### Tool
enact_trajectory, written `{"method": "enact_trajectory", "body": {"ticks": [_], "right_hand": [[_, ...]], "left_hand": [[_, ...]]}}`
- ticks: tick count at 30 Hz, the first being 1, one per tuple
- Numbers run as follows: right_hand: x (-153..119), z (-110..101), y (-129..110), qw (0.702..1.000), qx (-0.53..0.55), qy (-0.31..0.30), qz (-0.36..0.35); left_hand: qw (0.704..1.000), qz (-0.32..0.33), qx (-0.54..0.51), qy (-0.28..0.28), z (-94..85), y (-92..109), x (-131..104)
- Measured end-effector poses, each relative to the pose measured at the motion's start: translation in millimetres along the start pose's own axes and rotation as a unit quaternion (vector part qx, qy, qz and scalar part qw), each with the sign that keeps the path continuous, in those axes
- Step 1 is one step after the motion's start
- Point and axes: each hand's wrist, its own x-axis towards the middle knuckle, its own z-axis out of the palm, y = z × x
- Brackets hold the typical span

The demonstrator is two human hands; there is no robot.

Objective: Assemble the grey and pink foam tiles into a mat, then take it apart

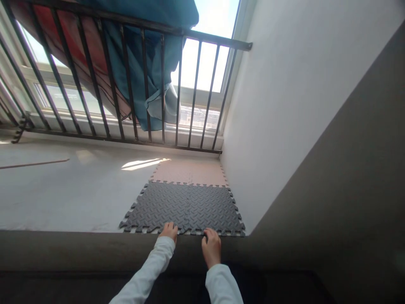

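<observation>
Two dark grey foam puzzle mats [164, 204] with a raised tread pattern lie side by side on the white window ledge, joined along a seam. Behind them, against their far edge, lie two pink foam puzzle mats [177, 171]. My left hand [169, 231] rests over the near toothed edge of the grey mats, left of the seam, its fingers on top. Right of the seam, my right hand [211, 245] touches the same edge with bent fingers, thumb apart from the index finger. The undersides of both hands are hidden.
A dark metal railing [136, 80] stands along the back of the ledge before the window. Blue and red cloth [158, 67] hangs behind its bars. A white wall [278, 101] rises at the right. A thin stick [34, 164] lies on the ledge [63, 198] at left.
</observation>
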Motion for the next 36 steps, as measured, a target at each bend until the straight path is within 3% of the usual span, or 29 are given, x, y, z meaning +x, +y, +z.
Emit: {"method": "enact_trajectory", "body": {"ticks": [5, 12, 23, 30, 36], "right_hand": [[-1, -1, 0, 1.000, -0.007, 0.013, 0.003], [1, 1, -4, 0.999, -0.052, 0.015, 0.002], [10, 6, -5, 0.996, -0.090, 0.017, 0.011], [12, 1, -4, 0.996, -0.084, 0.013, 0.017], [14, 3, -5, 0.997, -0.077, 0.014, 0.030]], "left_hand": [[1.000, -0.016, 0.013, -0.023, -15.2, -1, 7], [0.999, -0.045, 0.025, -0.012, -10.0, 6, 4], [0.997, -0.070, -0.011, 0.011, -14.5, -1, 12], [0.999, -0.026, -0.012, 0.017, -38.1, -10, 20], [0.995, -0.014, 0.029, 0.097, -75.4, -15, 27]]}}
